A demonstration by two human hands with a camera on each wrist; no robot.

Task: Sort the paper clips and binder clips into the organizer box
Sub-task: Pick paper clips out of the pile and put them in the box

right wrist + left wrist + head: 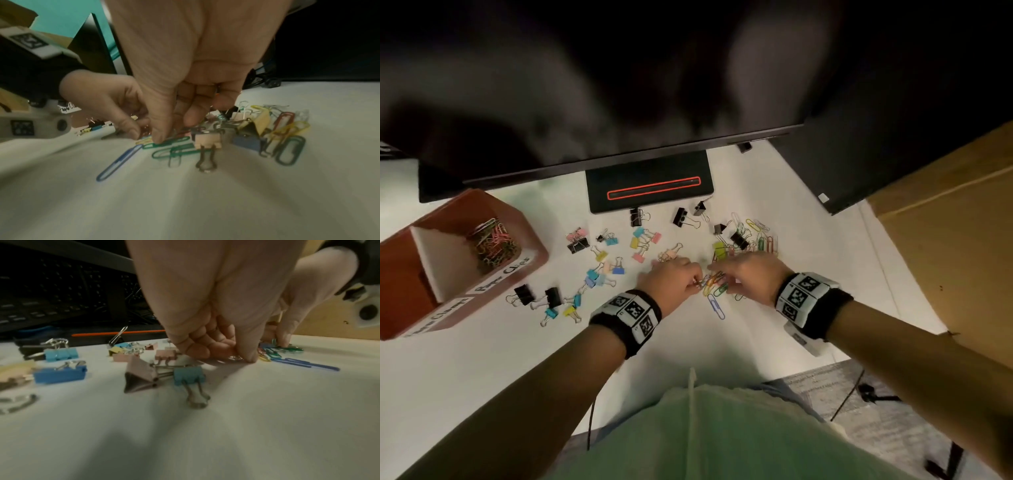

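A small heap of coloured paper clips (714, 286) lies on the white desk between my hands. My left hand (697, 282) pinches clips at the heap's left edge, thumb and curled fingers closed on a silvery one (236, 357). My right hand (719, 275) meets it from the right, its thumb and curled fingers closing on green clips (164, 142). A blue paper clip (119, 162) lies loose just in front. More paper clips (760, 236) and many binder clips (599, 274) are scattered around. The red organizer box (400, 260) stands at the left, with paper clips (493, 245) in its labelled far compartment.
A monitor base (650, 188) with a red line stands behind the clips, under the dark screen. A cardboard box (945, 240) sits at the right. Black binder clips (537, 296) lie near the organizer. A cream binder clip (207, 141) sits beside my right thumb.
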